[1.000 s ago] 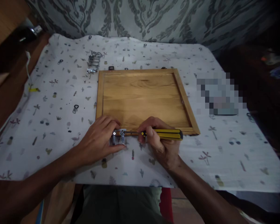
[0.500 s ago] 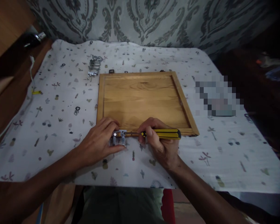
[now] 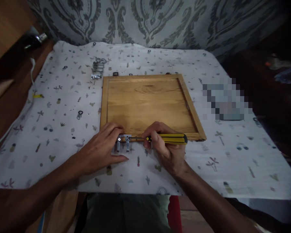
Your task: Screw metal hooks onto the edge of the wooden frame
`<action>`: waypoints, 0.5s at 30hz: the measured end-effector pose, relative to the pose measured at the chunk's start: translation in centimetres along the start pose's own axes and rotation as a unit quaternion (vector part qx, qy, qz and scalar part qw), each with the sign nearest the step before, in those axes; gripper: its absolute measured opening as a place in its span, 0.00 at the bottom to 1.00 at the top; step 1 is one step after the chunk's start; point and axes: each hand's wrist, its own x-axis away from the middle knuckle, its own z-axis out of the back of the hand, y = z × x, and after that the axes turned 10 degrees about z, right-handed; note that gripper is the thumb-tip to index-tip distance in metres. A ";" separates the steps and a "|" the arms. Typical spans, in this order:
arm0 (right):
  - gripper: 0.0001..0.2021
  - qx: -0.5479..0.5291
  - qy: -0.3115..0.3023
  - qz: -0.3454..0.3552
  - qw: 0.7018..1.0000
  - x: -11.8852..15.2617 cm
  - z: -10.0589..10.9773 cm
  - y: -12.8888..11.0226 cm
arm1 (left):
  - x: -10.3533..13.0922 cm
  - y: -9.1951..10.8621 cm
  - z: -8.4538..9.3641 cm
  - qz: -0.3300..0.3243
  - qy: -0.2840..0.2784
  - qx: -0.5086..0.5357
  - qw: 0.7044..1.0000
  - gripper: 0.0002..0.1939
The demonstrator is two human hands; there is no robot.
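A wooden framed panel [image 3: 147, 106] lies on the table, and a silvery metal fitting with two prongs [image 3: 127, 142] sits at its front edge. My left hand [image 3: 102, 144] reaches from the left, its fingertips resting on the frame beside the fitting. Its thumb stretches out below the prongs, apart from them. In my right hand [image 3: 166, 147] is a yellow and black screwdriver [image 3: 173, 138], held almost level and pointing left. The shaft runs along the front rail, with its tip at the fitting; exact contact is too small to tell.
Several metal fittings [image 3: 97, 68] lie behind the panel's left corner, with small screws [image 3: 89, 86] nearby. A pixelated object [image 3: 226, 100] is at the right. The table has a white patterned cloth [image 3: 63, 129]. A white cable [image 3: 16, 116] runs along the left edge.
My left thumb has moved down, away from the prongs of the fitting. The screwdriver and my right hand look nearly the same.
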 end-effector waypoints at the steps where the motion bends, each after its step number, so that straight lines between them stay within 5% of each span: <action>1: 0.17 0.001 0.000 0.002 1.000 0.0 0.0 0.0 | 0.1 -0.1 0.1 0.000 -0.010 -0.001 1.000 0.31; 5: 0.17 0.002 0.000 0.007 1.000 0.0 0.0 0.0 | 0.7 -0.6 0.7 0.002 -0.042 0.005 0.999 0.34; 15: 0.16 0.003 0.000 0.012 1.000 0.0 0.0 0.2 | 1.1 -0.8 1.6 0.003 -0.030 0.027 0.999 0.15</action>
